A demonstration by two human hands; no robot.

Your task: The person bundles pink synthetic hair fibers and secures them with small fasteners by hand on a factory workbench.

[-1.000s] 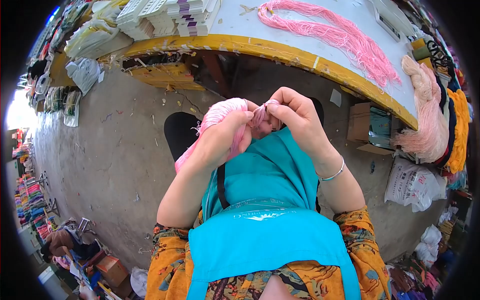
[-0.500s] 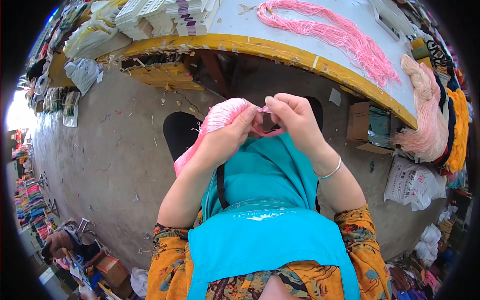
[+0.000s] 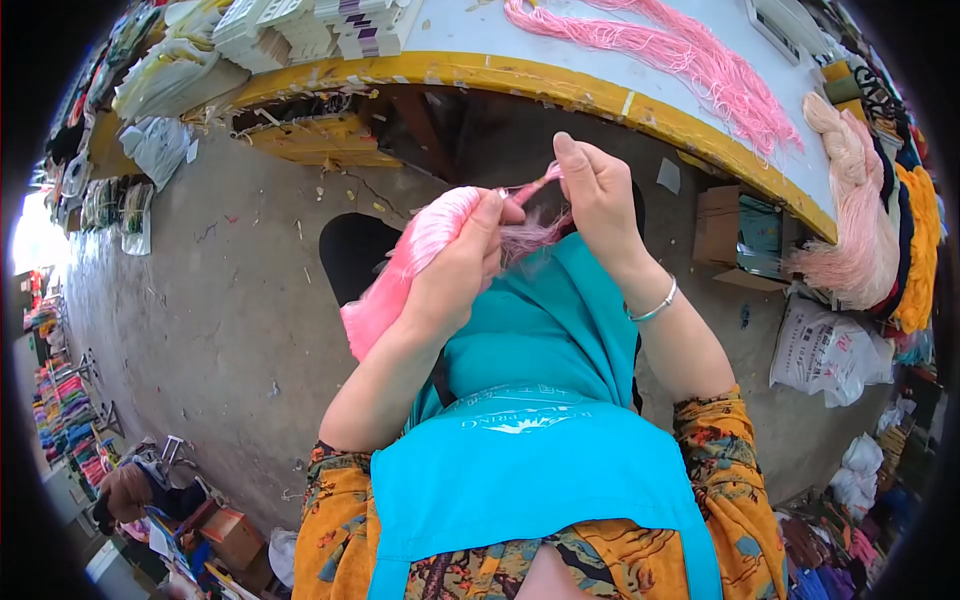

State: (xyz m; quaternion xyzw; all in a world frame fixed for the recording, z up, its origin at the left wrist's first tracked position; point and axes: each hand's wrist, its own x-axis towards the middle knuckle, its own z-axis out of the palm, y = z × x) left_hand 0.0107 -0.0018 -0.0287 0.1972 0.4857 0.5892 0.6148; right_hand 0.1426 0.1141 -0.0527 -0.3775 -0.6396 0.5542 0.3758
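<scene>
Across the far side runs the yellow-edged desk point(image 3: 470, 68), a loose pink bundle point(image 3: 650, 45) lying on it toward the right. Nearer, above the turquoise apron point(image 3: 530, 480), hangs a pink skein point(image 3: 410, 255). The left hand point(image 3: 452, 262), on the left, is closed around it; the right hand point(image 3: 598, 195) pinches its twisted end between thumb and fingers.

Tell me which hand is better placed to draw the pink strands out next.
Probably the right. The right hand already pinches the strands, raised to one side of the pink bundle, while the left hand is busy gripping that bundle.
</scene>
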